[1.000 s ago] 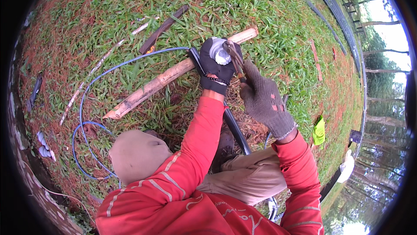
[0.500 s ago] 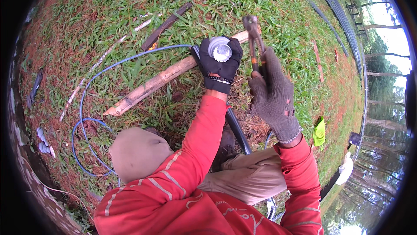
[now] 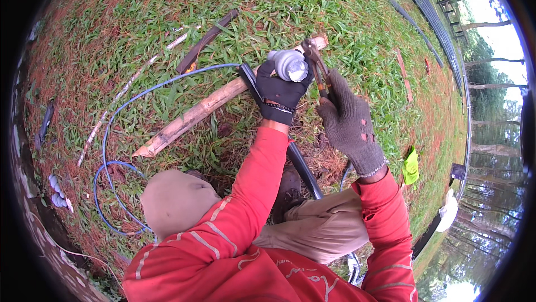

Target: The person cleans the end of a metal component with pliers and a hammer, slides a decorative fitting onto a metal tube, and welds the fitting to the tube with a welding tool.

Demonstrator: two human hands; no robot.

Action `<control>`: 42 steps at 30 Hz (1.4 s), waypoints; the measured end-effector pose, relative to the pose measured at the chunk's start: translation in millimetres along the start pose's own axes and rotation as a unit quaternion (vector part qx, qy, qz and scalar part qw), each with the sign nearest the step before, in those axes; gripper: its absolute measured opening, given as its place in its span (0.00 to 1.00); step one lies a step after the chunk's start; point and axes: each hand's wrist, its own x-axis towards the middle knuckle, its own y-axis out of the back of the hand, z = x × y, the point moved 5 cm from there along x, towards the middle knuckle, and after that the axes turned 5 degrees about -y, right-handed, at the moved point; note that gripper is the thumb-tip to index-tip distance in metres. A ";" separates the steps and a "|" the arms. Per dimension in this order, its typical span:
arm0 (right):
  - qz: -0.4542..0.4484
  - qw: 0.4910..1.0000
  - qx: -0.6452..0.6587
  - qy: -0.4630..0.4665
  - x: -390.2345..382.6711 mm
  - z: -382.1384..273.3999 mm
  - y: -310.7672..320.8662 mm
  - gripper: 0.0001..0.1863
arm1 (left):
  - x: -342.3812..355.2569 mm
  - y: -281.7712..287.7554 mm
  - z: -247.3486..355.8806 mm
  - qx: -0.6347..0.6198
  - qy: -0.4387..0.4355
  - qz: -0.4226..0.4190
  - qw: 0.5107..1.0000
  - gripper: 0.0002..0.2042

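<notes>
My left hand (image 3: 282, 91), in a black glove, is wrapped round a grey ribbed cylinder (image 3: 291, 66) with a pale, silvery end facing up. My right hand (image 3: 350, 120), in a worn grey knit glove, grips a pair of rusty-jawed pliers (image 3: 319, 70) by the handles. The head of the pliers is right beside the cylinder; whether they touch I cannot tell. Beneath my left wrist a black pipe (image 3: 304, 171) runs toward my legs, its upper part partly hidden by my hand and sleeve. Behind my left hand, a pointed wooden stake (image 3: 192, 118) lies on the grass.
A blue hose (image 3: 105, 134) loops over the grass on the left. Further off are a dark sheath-like piece (image 3: 206, 39) and a thin pale stick (image 3: 123, 92). Several grey ribbed pieces (image 3: 57, 191) lie far left. A yellow-green item (image 3: 410, 167) and long dark pipes (image 3: 427, 12) are at right.
The pliers have moved left and slightly down, close to the grey cylinder. My left hand has turned, so the cylinder's pale end tips more to the right.
</notes>
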 end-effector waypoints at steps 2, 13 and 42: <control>-0.054 0.998 -0.033 0.000 -2.4 7.0 -10.7 0.29 | 0.6 3.6 3.7 0.029 -0.015 -0.016 0.999 0.32; 0.047 0.997 0.060 0.008 -3.0 -10.0 -6.3 0.32 | -5.1 -18.7 -1.9 -0.116 0.068 0.060 0.989 0.24; -0.072 0.996 -0.003 -0.048 -3.8 0.2 -16.8 0.33 | -7.4 -17.3 5.7 -0.082 -0.094 0.043 0.991 0.17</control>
